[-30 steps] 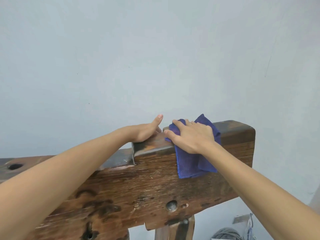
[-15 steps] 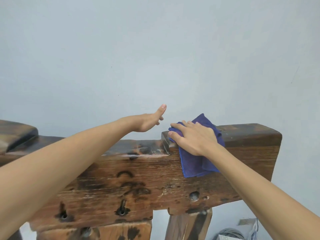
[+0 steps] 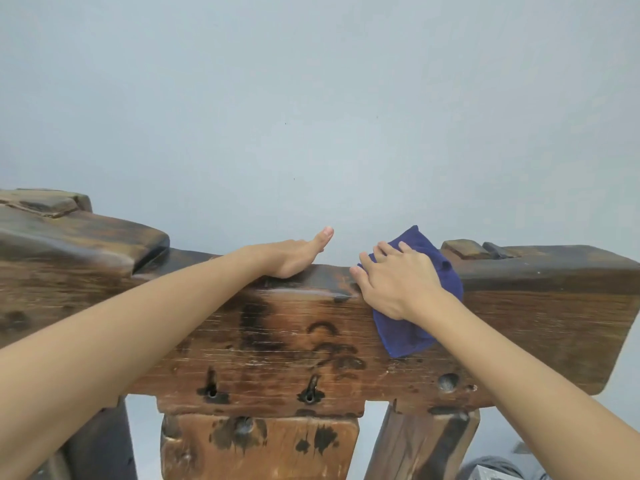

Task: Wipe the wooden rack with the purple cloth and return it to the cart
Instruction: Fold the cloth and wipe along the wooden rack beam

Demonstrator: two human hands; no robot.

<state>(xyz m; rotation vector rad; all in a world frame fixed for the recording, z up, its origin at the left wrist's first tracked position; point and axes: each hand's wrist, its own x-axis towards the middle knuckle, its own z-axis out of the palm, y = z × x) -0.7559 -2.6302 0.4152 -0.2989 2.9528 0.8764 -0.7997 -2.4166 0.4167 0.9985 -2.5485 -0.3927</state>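
A heavy dark wooden rack (image 3: 277, 341) with a thick top beam stretches across the view in front of a pale wall. The purple cloth (image 3: 415, 327) drapes over the beam's top edge and down its front face, right of centre. My right hand (image 3: 394, 282) lies flat on the cloth and presses it against the wood. My left hand (image 3: 298, 254) rests palm-down on the top of the beam just left of the cloth, fingers straight and holding nothing. The cart is out of view.
Two wooden posts (image 3: 422, 445) carry the beam from below. A raised wooden block (image 3: 79, 233) sits on the beam's left end. Metal hooks (image 3: 311, 389) stick out of the front face. Grey cables (image 3: 495, 469) lie on the floor at the bottom right.
My right hand has slid the cloth leftward along the beam, off the raised right section onto the lower middle part. My left hand has come down flat on the beam. The view has shifted left.
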